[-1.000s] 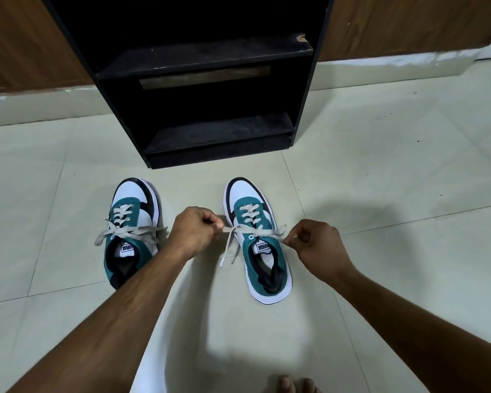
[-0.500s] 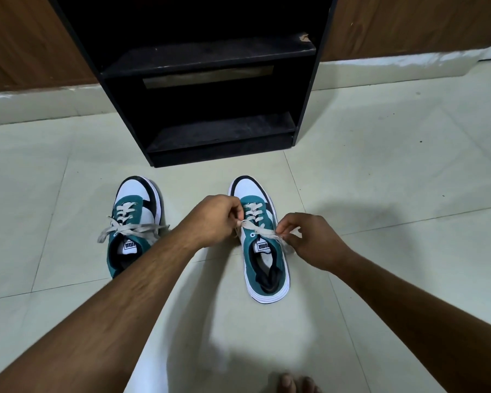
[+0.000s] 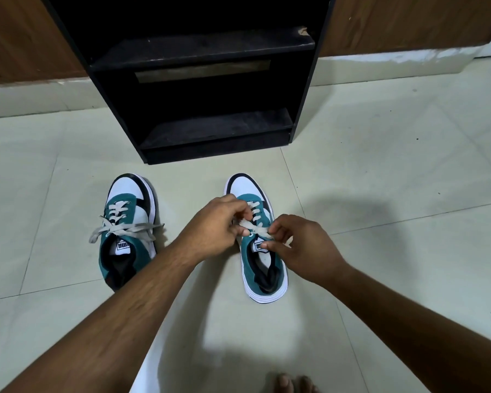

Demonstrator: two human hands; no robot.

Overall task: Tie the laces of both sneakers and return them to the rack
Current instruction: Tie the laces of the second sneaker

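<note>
The fingers of the left hand (image 3: 216,225) and of the right hand (image 3: 301,245) are curled, each pinching part of the pale grey flat lace (image 3: 257,228) over the tongue of the right-side teal, white and black sneaker (image 3: 262,268). That sneaker stands on the pale tiled floor (image 3: 380,222), toe toward the black wooden shoe rack (image 3: 210,109). To its left, apart, stands the matching teal sneaker (image 3: 128,231), its lace crossed and spread sideways.

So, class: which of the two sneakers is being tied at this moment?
The right sneaker: the left hand and right hand both pinch its lace. The left sneaker lies untouched.
</note>
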